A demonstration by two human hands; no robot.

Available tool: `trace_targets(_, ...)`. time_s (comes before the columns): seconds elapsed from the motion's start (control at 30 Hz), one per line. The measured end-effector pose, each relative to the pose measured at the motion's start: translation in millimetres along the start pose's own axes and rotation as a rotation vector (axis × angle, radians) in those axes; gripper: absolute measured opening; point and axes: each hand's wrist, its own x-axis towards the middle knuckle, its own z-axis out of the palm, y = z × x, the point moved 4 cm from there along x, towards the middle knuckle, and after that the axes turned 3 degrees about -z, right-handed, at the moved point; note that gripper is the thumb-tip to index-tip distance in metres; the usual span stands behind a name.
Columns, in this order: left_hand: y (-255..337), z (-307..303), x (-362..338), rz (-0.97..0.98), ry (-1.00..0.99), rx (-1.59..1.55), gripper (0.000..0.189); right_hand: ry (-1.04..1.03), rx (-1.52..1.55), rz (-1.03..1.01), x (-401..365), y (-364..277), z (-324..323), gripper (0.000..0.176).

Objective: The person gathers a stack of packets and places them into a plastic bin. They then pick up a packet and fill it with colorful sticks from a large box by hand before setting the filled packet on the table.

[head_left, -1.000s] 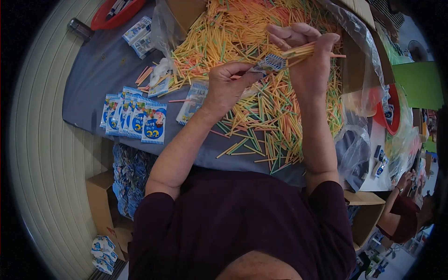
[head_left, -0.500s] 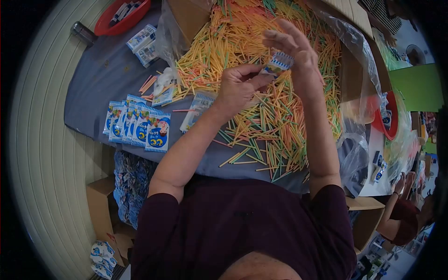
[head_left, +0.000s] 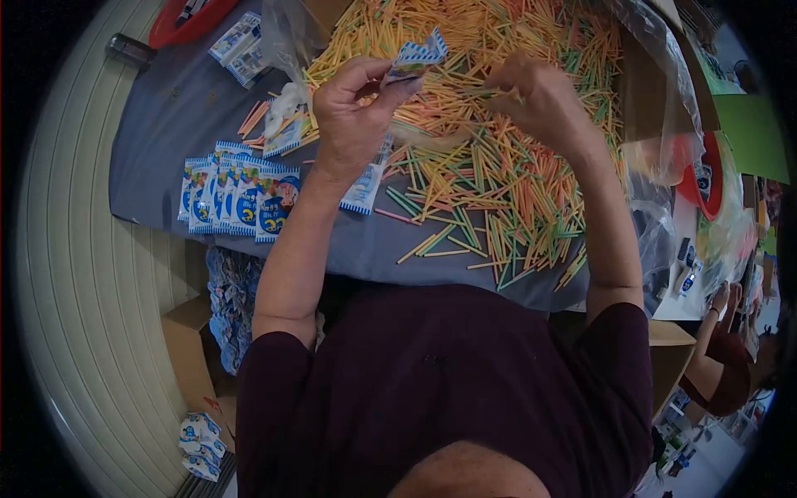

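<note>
Between its thumb and fingers, my left hand [head_left: 353, 112] holds up a small blue-and-white packet [head_left: 415, 60], whose striped end points up and right. My right hand [head_left: 535, 95] hovers over the pile of coloured sticks [head_left: 465, 174], its fingers curled toward the sticks; whether it pinches one is too blurred to tell. Several printed packets [head_left: 278, 203] overlap in a row on the grey-blue cloth at the left. Another packet [head_left: 364, 189] lies below my left wrist, partly hidden. A crumpled white piece [head_left: 285, 108] rests on a packet beside some loose sticks.
A red bowl [head_left: 187, 25], a dark cylinder [head_left: 130, 51] and more packets [head_left: 239, 48] are at the upper left. Clear plastic and cardboard [head_left: 664, 100] border the pile at right. A co-worker [head_left: 722, 365] is at the far right, near another red bowl [head_left: 712, 178].
My left hand has moved left and up with the packet. My right hand has come away from the packet, its fingers now curled over the sticks. The view has shifted slightly.
</note>
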Motion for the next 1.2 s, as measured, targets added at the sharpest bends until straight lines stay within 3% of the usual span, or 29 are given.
trace_targets(0.03,9.7,-6.4,-2.0,0.094,-0.023,0.115,0.02,-0.161,-0.337,-0.105,-8.3,-9.9,13.4,0.015)
trace_targets(0.13,25.0,-11.4,-17.8,0.185,-0.104,0.232,0.024,-0.313,-0.564,-0.104,-16.6,-25.0,48.5,0.013)
trace_targets(0.33,43.1,-10.0,-35.5,0.263,-0.117,0.257,0.031,-0.288,-0.478,-0.1,-14.6,-14.6,42.6,0.005)
trace_targets(0.4,47.9,-9.8,-39.5,0.27,-0.131,0.253,0.033,-0.187,-0.396,0.029,-15.4,-5.3,26.7,0.007)
trace_targets(0.43,48.6,-10.1,-41.2,0.266,-0.127,0.265,0.032,-0.065,-0.276,-0.003,-17.4,-13.4,12.9,0.008)
trace_targets(0.57,37.7,-9.3,-46.7,0.235,-0.112,0.194,0.033,0.081,-0.091,-0.018,-24.5,-14.6,-22.0,0.009)
trace_targets(0.63,36.7,-5.8,-47.7,0.201,-0.119,0.207,0.032,0.354,0.452,0.072,-34.2,-29.4,-43.5,0.013)
trace_targets(0.67,37.0,-2.7,-47.8,0.201,-0.119,0.206,0.032,0.448,0.698,-0.02,-35.9,-36.2,-51.4,0.016)
trace_targets(0.7,36.4,2.5,-47.4,0.173,-0.124,0.223,0.032,0.45,0.695,-0.018,-34.5,-44.7,-54.6,0.016)
trace_targets(0.8,34.2,17.8,-45.7,0.139,-0.147,0.236,0.031,0.504,0.568,-0.372,-24.4,-83.8,-59.7,0.013)
trace_targets(0.93,33.2,28.4,-49.5,0.09,-0.154,0.199,0.029,0.523,0.253,-0.357,-19.8,-95.3,-43.3,0.018)
trace_targets(1.03,31.0,24.8,-53.5,-0.01,-0.149,0.162,0.026,0.665,0.339,-0.355,-24.6,-87.1,-38.9,0.017)
trace_targets(1.1,26.2,24.2,-55.5,-0.08,-0.158,0.145,0.024,0.844,0.648,-0.243,-31.2,-78.5,-40.4,0.015)
trace_targets(1.13,23.9,23.9,-56.3,-0.086,-0.149,0.116,0.022,0.843,0.645,-0.245,-32.4,-78.0,-42.4,0.015)
trace_targets(1.2,21.5,22.7,-56.9,-0.091,-0.137,0.087,0.02,0.678,0.254,-0.362,-32.7,-85.1,-47.3,0.019)
